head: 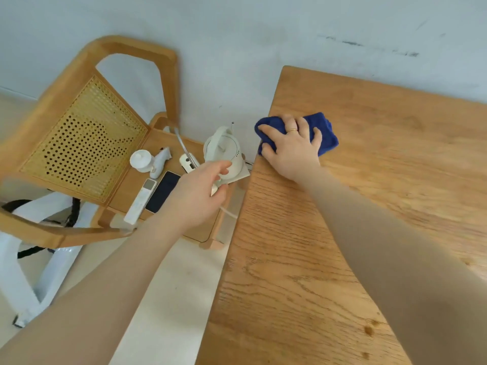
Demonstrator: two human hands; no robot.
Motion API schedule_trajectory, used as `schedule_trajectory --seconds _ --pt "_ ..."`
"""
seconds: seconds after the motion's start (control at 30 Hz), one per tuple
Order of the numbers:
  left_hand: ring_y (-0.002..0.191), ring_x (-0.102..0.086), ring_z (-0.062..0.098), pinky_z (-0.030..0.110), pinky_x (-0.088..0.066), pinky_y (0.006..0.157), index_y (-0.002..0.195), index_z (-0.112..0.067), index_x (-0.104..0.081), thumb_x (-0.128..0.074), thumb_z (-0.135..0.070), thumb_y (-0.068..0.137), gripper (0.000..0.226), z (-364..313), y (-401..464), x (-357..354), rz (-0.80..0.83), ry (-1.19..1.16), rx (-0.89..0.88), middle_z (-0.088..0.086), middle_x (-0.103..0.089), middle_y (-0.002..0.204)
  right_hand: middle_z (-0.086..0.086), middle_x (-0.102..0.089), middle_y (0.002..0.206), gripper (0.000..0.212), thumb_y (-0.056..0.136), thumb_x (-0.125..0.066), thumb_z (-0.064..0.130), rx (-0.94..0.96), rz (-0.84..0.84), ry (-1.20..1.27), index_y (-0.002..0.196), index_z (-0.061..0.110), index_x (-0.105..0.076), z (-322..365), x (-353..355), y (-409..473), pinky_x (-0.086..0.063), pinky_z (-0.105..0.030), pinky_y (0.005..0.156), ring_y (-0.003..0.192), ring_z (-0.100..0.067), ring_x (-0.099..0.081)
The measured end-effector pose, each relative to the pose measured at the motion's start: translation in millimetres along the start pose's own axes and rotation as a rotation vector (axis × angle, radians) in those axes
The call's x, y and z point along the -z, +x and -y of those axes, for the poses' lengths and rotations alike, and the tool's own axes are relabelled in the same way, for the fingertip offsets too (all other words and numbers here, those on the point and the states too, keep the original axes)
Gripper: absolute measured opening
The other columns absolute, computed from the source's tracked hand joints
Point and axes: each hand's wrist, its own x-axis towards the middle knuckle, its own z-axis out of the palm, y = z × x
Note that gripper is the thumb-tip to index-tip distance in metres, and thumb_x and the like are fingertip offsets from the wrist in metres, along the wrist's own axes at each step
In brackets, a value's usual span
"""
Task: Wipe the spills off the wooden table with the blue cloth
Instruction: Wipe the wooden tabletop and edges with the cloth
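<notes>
Right now the right hand (291,147) lies palm-down on the blue cloth (325,135), its fingers spread and curled over the bunched fabric, pressing it onto the wooden worktop (355,206) near that surface's far-left corner. A ring sits on one finger. The cloth is folded into a thick wad whose long axis runs roughly left to right across the view, one rounded end reaching the worktop's left edge and slightly past it, the other end poking out to the right of the hand; the fingers point toward the left edge and the wall (237,35). A few small darker spots show on the wood near the bottom of the view, well apart from the cloth. The left hand (196,196) hovers off the worktop, above the seat of a wooden chair (66,106) with a cane back, its fingers loosely curled; a small pale thing shows at the fingertips, but whether it is pinched cannot be told. On the chair seat stand a white kettle-like appliance (224,151) just beside the left fingertips, a small white lidded jar (141,160), a dark phone (163,192) lying flat, and a white remote (139,201) alongside the phone. A white bag with black straps (52,214) lies on the floor beneath the chair.
</notes>
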Motion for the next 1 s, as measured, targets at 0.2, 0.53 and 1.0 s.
schedule_trajectory --seconds 0.2,0.53,1.0 --pt "0.116 -0.050 0.014 0.027 -0.041 0.095 0.136 -0.021 -0.042 -0.053 -0.020 0.091 0.047 8 -20 -6 0.114 0.026 -0.051 -0.003 -0.050 0.131 -0.004 -0.022 0.152 0.045 0.090 -0.030 0.046 -0.026 -0.028 -0.063 0.134 0.041 -0.038 11 -4 -29 -0.013 -0.056 0.108 0.138 -0.031 -0.013" --pt "0.144 -0.001 0.012 0.034 -0.014 0.118 0.149 -0.020 0.009 -0.073 -0.061 0.060 0.127 -4 -35 -29 0.410 0.244 -0.097 -0.009 0.010 0.157 0.000 -0.022 0.152 0.045 0.090 -0.036 0.051 -0.062 -0.019 -0.036 0.134 0.045 -0.039 -7 -2 -51 -0.013 -0.049 0.108 0.137 -0.028 -0.015" --pt "0.144 -0.002 0.017 0.037 -0.021 0.113 0.148 -0.017 0.010 -0.070 -0.061 0.063 0.125 -20 -40 -26 0.388 0.374 -0.038 -0.004 0.012 0.157 -0.004 -0.034 0.148 0.053 0.082 -0.026 0.054 0.206 0.078 -0.047 0.130 0.042 -0.046 4 -10 -135 -0.020 -0.054 0.101 0.134 -0.033 -0.026"
